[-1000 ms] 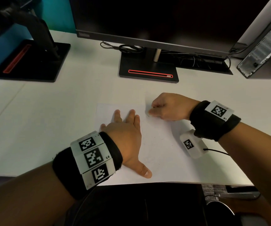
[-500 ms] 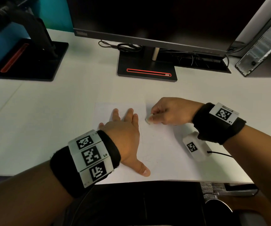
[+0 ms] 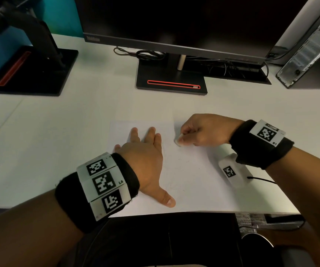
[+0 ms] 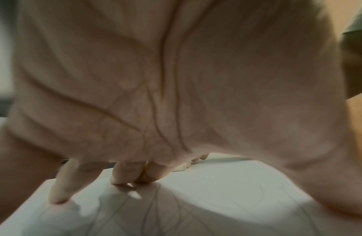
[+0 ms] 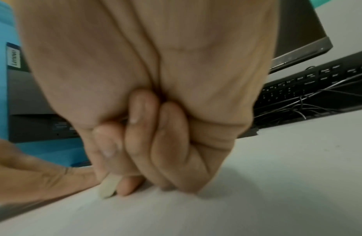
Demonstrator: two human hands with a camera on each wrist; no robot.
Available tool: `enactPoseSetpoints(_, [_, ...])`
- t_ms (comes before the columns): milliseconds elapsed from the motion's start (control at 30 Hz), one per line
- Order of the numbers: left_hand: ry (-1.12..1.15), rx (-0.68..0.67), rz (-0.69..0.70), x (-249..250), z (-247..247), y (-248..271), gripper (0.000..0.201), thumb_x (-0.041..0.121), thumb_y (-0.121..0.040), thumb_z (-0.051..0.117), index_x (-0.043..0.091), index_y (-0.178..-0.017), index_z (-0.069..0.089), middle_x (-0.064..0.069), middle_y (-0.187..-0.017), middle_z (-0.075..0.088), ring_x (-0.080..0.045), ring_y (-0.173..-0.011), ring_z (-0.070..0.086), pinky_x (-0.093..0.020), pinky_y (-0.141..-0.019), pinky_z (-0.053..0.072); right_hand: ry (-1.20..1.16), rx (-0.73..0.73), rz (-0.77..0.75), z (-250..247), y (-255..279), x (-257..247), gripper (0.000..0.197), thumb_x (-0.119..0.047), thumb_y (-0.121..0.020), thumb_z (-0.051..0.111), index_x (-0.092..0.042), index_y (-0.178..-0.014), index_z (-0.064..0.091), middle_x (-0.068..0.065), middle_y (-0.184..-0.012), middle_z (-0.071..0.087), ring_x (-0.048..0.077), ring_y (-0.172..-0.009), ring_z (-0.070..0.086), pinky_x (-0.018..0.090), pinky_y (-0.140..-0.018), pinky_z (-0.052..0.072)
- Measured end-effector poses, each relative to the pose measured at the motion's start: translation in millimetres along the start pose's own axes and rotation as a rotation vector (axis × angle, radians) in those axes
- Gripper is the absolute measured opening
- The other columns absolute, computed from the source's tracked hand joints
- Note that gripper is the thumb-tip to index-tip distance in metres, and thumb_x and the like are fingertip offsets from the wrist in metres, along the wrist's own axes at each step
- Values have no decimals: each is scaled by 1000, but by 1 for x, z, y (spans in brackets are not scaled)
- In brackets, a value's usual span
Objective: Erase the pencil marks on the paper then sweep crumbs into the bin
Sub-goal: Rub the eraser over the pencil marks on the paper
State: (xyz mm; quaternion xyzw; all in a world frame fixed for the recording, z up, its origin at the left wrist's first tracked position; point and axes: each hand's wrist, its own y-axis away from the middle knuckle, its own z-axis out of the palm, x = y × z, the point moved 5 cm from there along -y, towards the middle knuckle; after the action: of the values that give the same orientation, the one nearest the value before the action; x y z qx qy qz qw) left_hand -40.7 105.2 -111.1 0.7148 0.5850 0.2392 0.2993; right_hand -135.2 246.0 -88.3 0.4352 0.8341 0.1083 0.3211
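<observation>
A white sheet of paper (image 3: 190, 174) with faint pencil lines lies near the desk's front edge. My left hand (image 3: 145, 157) lies flat on its left half, fingers straight and thumb spread. My right hand (image 3: 199, 132) pinches a small pale eraser (image 3: 178, 141) and holds its tip down on the upper middle of the sheet. In the right wrist view the eraser (image 5: 108, 186) sticks out under the curled fingers and touches the paper (image 5: 196, 215). The left wrist view shows my fingers (image 4: 61, 183) pressed on the pencil-marked paper (image 4: 216, 199), with the eraser (image 4: 179, 168) beyond them.
A monitor stand (image 3: 171, 78) with a red stripe sits behind the paper, a second stand (image 3: 30, 70) at the far left. Cables (image 3: 145, 53) and a keyboard (image 3: 238, 67) lie under the monitor. A computer tower (image 3: 309, 45) stands at the right.
My right hand with the eraser has slid back and forth a little over the upper part of the sheet. The left hand stays flat in place.
</observation>
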Motion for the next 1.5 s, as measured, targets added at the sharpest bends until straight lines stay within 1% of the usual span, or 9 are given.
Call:
enactPoseSetpoints(167, [-2,8,2,0,0,0,164,93,-49,65,9,-150,-33,-4,-159,-39,-46,-147,-26,-62,-114,32,-40,-104,-34,14,1,-8,39,-40,-97,62,-15,-68,56,-7,-55,44,14,-50,38,30,-55,39])
enactPoseSetpoints(300, [-2,7,2,0,0,1,163,94,-49,64,9,-150,-32,-4,-158,-40,-46,-147,-26,-62,-114,33,48,65,-42,4,-6,-12,41,-39,-98,59,-12,-67,54,-4,-59,47,13,-54,41,32,-60,41])
enactPoseSetpoints(433, [1,6,3,0,1,1,164,94,-48,64,9,-150,-32,-4,-158,-40,-46,-147,-26,-62,-114,32,-31,-126,-34,15,-1,-16,39,-38,-96,62,-15,-66,54,-4,-55,45,13,-49,38,31,-56,40])
enactPoseSetpoints(567, [-3,11,6,-1,1,1,163,95,-48,63,9,-150,-32,-5,-159,-39,-46,-147,-26,-62,-114,33,89,-2,-67,8,-4,-21,42,-40,-98,59,-17,-64,51,-7,-57,46,13,-53,40,33,-62,41])
enactPoseSetpoints(700, [-5,19,7,-2,1,0,164,95,-48,63,9,-150,-32,-5,-159,-39,-46,-147,-25,-61,-113,34,64,-142,-78,20,3,-19,38,-44,-96,60,-12,-76,63,-6,-60,50,12,-56,44,36,-64,46])
enactPoseSetpoints(833, [2,8,11,-1,1,0,163,95,-48,63,9,-150,-33,-5,-158,-40,-46,-147,-26,-61,-114,33,113,-5,-92,10,6,-18,39,-42,-98,58,-17,-69,56,-8,-59,50,10,-55,43,30,-63,42])
enactPoseSetpoints(1200, [-4,14,-5,-3,1,0,164,96,-48,62,10,-150,-33,-5,-159,-39,-45,-148,-24,-63,-114,32,87,-197,-141,29,17,-21,35,-39,-99,59,-15,-74,60,-11,-54,48,5,-50,41,21,-59,40])
enactPoseSetpoints(1367, [-10,27,-5,-2,1,1,163,96,-48,62,11,-150,-33,-4,-159,-39,-44,-148,-23,-62,-114,32,109,-30,-140,20,15,-14,37,-43,-99,57,-16,-73,57,-10,-56,48,6,-52,41,26,-60,40])
enactPoseSetpoints(1500, [-34,55,-9,-3,1,2,163,99,-46,58,12,-152,-30,-4,-160,-36,-44,-150,-19,-59,-113,34,82,-178,-153,33,23,-17,36,-42,-99,59,-16,-74,59,-10,-55,49,5,-50,41,22,-58,39])
